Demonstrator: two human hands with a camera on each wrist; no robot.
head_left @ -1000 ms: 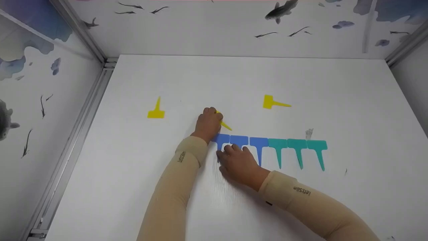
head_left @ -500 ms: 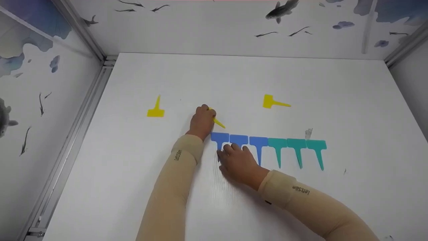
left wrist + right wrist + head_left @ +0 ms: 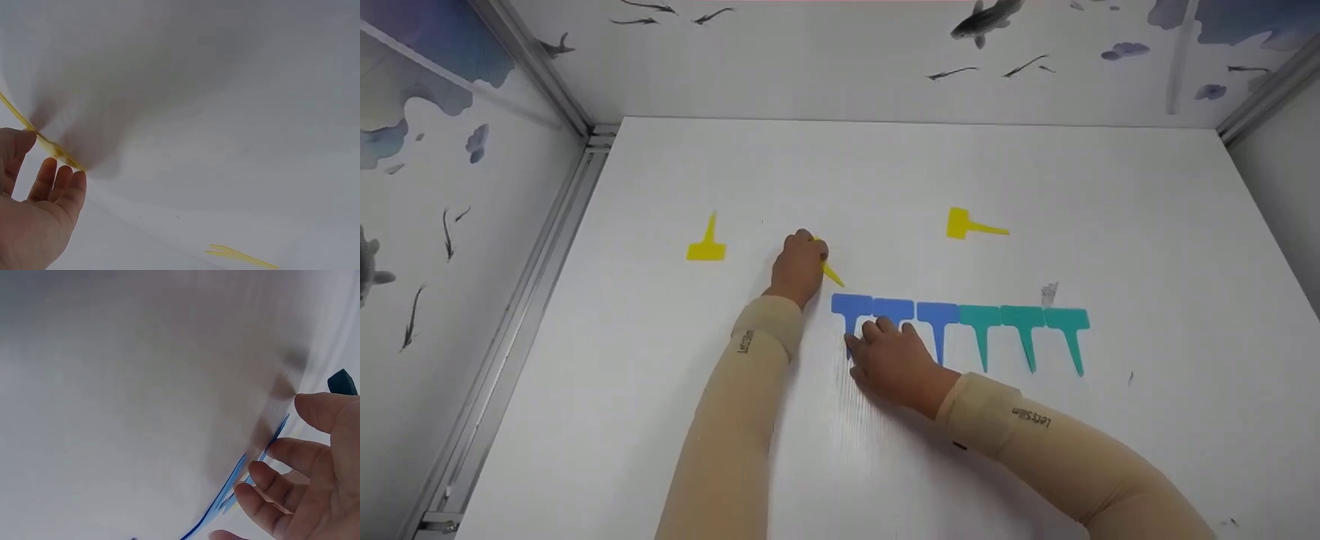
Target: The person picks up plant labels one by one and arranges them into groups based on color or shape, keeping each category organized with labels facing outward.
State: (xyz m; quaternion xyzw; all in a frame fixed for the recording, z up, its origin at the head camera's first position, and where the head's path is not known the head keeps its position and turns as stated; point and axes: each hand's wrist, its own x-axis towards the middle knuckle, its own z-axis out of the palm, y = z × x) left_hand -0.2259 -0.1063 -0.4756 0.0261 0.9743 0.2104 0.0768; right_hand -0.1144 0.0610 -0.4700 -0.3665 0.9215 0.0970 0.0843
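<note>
My left hand (image 3: 799, 266) holds a yellow T-shaped plant label (image 3: 832, 275) by its wide end, and the narrow stem points out toward the near right. In the left wrist view, the thumb and fingertips lie along that label (image 3: 56, 149), close to the white tabletop. A row of joined-up labels runs just nearer to me: three blue plant labels (image 3: 852, 304) on the left, three green plant labels (image 3: 1067, 319) on the right. The right hand (image 3: 900, 367) rests with loosely bent fingers over the stems of the left blue ones, hiding part of the middle one.
Another yellow label (image 3: 706, 251) lies to the left, stem pointing away. One more yellow label (image 3: 958, 223) is behind the row, its stem to the right. White panels with printed fish (image 3: 986, 22) and metal frame rails (image 3: 551, 202) border the white table (image 3: 585, 420).
My left hand has shifted left and slightly away, carrying the yellow label with it and uncovering the leftmost blue label's corner. The right hand stays over the blue labels.
</note>
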